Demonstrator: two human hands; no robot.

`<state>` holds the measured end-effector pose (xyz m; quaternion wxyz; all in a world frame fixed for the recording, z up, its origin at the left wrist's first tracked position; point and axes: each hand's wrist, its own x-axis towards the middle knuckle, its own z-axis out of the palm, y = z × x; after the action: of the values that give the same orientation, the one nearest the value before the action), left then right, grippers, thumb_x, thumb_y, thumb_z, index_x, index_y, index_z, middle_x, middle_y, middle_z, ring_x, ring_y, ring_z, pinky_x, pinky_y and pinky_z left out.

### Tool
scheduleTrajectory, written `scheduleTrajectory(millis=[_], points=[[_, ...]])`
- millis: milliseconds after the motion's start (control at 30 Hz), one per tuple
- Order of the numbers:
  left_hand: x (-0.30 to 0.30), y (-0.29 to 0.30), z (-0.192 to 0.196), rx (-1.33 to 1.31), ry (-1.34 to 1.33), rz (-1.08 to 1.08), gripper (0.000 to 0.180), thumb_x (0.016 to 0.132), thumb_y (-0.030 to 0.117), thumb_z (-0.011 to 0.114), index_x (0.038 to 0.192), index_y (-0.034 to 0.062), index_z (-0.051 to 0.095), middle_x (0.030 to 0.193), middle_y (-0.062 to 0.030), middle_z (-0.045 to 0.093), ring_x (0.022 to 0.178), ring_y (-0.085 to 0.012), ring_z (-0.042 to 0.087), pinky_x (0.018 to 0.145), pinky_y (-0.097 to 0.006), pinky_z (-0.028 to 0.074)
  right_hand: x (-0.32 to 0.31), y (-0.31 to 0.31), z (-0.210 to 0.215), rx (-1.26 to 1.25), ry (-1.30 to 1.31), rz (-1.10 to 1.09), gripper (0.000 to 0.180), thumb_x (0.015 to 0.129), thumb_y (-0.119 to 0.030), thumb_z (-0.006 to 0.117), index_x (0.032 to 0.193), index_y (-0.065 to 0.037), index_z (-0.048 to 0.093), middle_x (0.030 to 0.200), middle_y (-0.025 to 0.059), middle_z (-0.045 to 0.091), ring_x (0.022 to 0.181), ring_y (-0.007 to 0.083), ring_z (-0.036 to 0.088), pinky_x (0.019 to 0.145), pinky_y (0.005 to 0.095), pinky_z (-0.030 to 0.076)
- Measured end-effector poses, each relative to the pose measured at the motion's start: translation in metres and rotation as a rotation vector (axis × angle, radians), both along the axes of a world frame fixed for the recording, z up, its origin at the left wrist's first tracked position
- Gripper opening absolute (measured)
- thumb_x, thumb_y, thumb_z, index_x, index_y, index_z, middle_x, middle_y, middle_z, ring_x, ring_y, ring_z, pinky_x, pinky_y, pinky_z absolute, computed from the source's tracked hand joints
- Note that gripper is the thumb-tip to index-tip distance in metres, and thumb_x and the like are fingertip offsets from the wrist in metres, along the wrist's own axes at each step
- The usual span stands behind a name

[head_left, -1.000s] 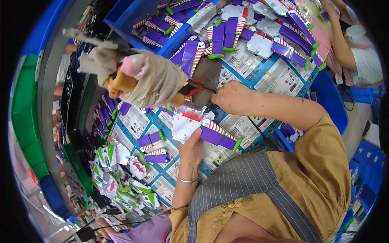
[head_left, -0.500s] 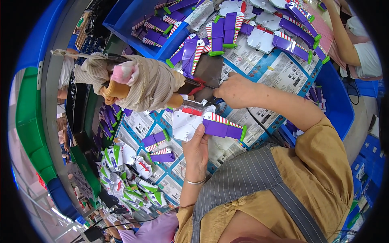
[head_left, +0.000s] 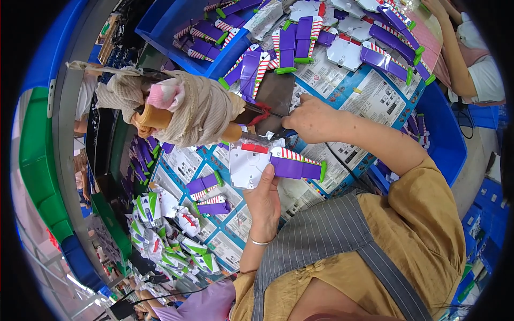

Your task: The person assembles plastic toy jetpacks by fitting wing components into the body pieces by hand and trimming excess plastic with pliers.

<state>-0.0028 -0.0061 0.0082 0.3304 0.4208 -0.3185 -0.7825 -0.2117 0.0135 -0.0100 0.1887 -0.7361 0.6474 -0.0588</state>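
My left hand [head_left: 263, 200] is closed on the edge of a white plastic toy shell [head_left: 247, 167], thumb on top. A purple toy wing [head_left: 295, 166] with a red-and-white striped edge and green tip sticks out to the shell's right. Just beyond the shell, my right hand [head_left: 311, 120] is curled shut around something dark, mostly hidden by the fingers. A black cable [head_left: 341, 162] comes out below that hand. Left of it, a large cloth-wrapped bundle [head_left: 201, 109] hangs over the table, its narrow end pointing at my right fingers, with a red piece [head_left: 261, 114] there.
Purple-winged toy parts [head_left: 300, 43] are heaped at the far side, beside a blue bin [head_left: 160, 27] holding more. White and green shells [head_left: 160, 230] pile up at the left. Loose wings [head_left: 206, 184] lie nearer. Another blue bin [head_left: 450, 134] stands right, with another person's arm [head_left: 455, 53] beyond.
My left hand and the white shell with its wing have shifted slightly to the right and nearer to me. My right hand has stayed in about the same place.
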Motion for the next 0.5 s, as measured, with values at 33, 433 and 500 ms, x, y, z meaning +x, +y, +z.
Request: scheduleTrajectory(millis=[33, 433, 500], points=[[-0.001, 0.001, 0.001, -0.015, -0.004, 0.008, 0.047, 0.082, 0.001, 0.064, 0.124, 0.004, 0.044, 0.115, -0.0087, 0.056, 0.102, -0.0202, 0.057, 0.085, -0.034, 0.05, 0.0, 0.001, 0.001, -0.008, 0.0, -0.002, 0.023, 0.064, -0.006, 0.057, 0.085, -0.009, 0.064, 0.068, 0.0102, 0.064, 0.066, 0.0247, 0.063, 0.076, 0.0363, 0.039], [0.011, 0.012, -0.014, 0.063, 0.059, 0.06, 0.046, 0.083, -0.001, 0.062, 0.125, 0.0062, 0.045, 0.117, -0.0053, 0.055, 0.106, -0.0186, 0.055, 0.089, -0.034, 0.047, 0.006, 0.007, -0.005, -0.164, 0.005, 0.006, 0.016, 0.065, -0.007, 0.056, 0.08, -0.009, 0.061, 0.064, 0.0089, 0.062, 0.063, 0.0244, 0.062, 0.072, 0.0383, 0.04], [0.025, 0.024, -0.023, 0.114, 0.095, 0.019, 0.048, 0.082, 0.0, 0.064, 0.126, 0.0054, 0.044, 0.118, -0.0047, 0.054, 0.106, -0.0178, 0.054, 0.091, -0.032, 0.045, 0.009, 0.015, 0.008, -0.073, 0.092, 0.09, 0.014, 0.065, -0.007, 0.057, 0.079, -0.009, 0.06, 0.063, 0.0076, 0.061, 0.064, 0.0241, 0.062, 0.075, 0.0387, 0.039]])
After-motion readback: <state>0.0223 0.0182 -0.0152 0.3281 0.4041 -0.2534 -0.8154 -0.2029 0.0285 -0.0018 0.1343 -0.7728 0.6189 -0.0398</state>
